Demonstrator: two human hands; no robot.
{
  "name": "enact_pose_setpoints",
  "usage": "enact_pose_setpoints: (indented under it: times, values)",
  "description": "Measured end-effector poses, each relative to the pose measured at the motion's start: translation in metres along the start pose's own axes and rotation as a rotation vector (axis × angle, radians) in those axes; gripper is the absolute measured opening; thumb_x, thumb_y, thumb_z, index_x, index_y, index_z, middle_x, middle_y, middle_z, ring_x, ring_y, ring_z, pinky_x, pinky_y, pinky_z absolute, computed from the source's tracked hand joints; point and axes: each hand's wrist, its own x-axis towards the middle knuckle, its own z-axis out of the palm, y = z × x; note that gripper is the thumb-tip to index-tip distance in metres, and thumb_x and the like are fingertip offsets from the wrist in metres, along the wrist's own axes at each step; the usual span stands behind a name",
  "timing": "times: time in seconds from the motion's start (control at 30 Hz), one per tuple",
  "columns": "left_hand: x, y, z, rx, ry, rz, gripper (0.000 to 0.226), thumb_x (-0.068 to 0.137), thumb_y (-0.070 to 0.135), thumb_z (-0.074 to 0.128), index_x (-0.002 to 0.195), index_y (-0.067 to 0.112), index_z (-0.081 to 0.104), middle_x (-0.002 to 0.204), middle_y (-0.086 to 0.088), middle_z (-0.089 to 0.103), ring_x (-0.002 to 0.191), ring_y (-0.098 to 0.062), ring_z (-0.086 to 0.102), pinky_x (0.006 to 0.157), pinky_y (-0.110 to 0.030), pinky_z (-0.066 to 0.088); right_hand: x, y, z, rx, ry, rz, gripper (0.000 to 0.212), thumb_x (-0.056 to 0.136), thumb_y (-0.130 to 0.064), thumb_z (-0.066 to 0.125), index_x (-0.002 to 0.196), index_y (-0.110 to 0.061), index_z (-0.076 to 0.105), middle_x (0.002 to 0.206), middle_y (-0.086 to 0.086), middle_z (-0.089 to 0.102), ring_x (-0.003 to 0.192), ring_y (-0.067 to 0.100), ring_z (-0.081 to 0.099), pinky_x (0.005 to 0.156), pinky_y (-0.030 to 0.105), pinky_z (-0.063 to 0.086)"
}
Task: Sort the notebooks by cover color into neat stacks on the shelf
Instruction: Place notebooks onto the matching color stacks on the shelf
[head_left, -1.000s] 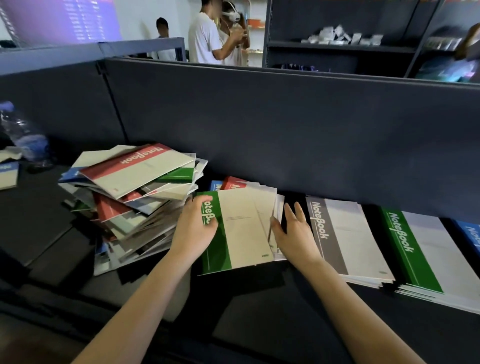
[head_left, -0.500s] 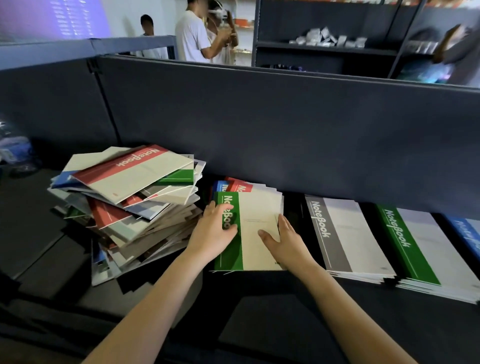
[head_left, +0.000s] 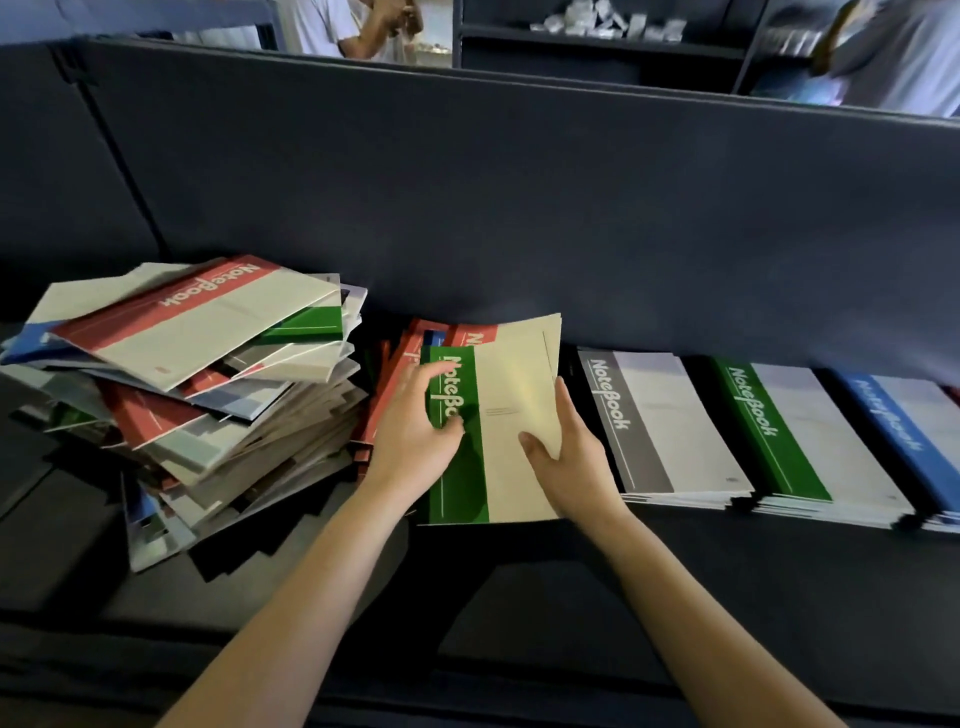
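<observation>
Left end of the shelf (head_left: 571, 597): a slumped, fanned pile (head_left: 197, 379) of thin card-cover notebooks. The left hand (head_left: 415, 426) lies palm-down, fingers lightly bent and holding nothing, pressing the green band of the green notebook (head_left: 498, 467), which lies mid-shelf atop red notebooks (head_left: 395, 384). The right hand (head_left: 566, 452) grips its right edge, thumb on the cream cover. Squared grey stack (head_left: 670, 431), green stack (head_left: 810, 441) and blue stack (head_left: 904, 431) follow rightward.

Partition: a dark grey panel (head_left: 519, 208) was set along the back
Shelving: dark racks (head_left: 597, 44) were seen beyond it
</observation>
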Motion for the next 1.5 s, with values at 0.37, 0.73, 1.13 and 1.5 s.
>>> enact_pose_setpoints:
  times: [0.37,0.73,1.13,1.5]
  values:
    - [-0.003,0.027,0.024,-0.489,0.137,-0.150,0.049,0.083,-0.003,0.065,0.118,0.026,0.048,0.105,0.017,0.055,0.097,0.003,0.055,0.076,-0.016,0.042,-0.023,0.010,-0.044,0.169,0.192,-0.054,0.074,0.089,-0.010,0.063,0.151,-0.026,0.025,0.142,-0.014,0.047,0.129,0.005,0.046,0.106,0.031,0.043]
    - [-0.010,0.072,0.091,-0.512,-0.106,0.093,0.062,0.085,-0.005,0.064,0.130,0.028,0.039,0.141,0.010,0.044,0.134,-0.002,0.037,0.110,-0.030,0.036,-0.049,0.037,-0.104,0.229,0.454,0.033,0.073,0.088,-0.011,0.065,0.150,-0.025,0.028,0.140,-0.012,0.048,0.127,0.006,0.047,0.106,0.033,0.043]
    - [-0.015,0.098,0.155,-0.496,-0.102,0.174,0.049,0.088,0.002,0.063,0.125,0.026,0.042,0.127,0.013,0.048,0.119,0.004,0.045,0.092,-0.006,0.040,-0.064,0.074,-0.150,0.306,0.555,0.106,0.059,0.092,-0.016,0.061,0.143,-0.030,0.036,0.123,-0.011,0.058,0.109,0.005,0.057,0.088,0.023,0.052]
    - [-0.010,0.110,0.193,-0.523,0.020,0.104,0.035,0.092,0.004,0.059,0.122,0.017,0.047,0.115,0.021,0.052,0.103,0.027,0.045,0.084,0.004,0.037,-0.047,0.102,-0.192,0.213,0.540,0.144,0.051,0.092,-0.023,0.061,0.137,-0.022,0.037,0.110,-0.014,0.051,0.096,0.006,0.054,0.073,0.020,0.049]
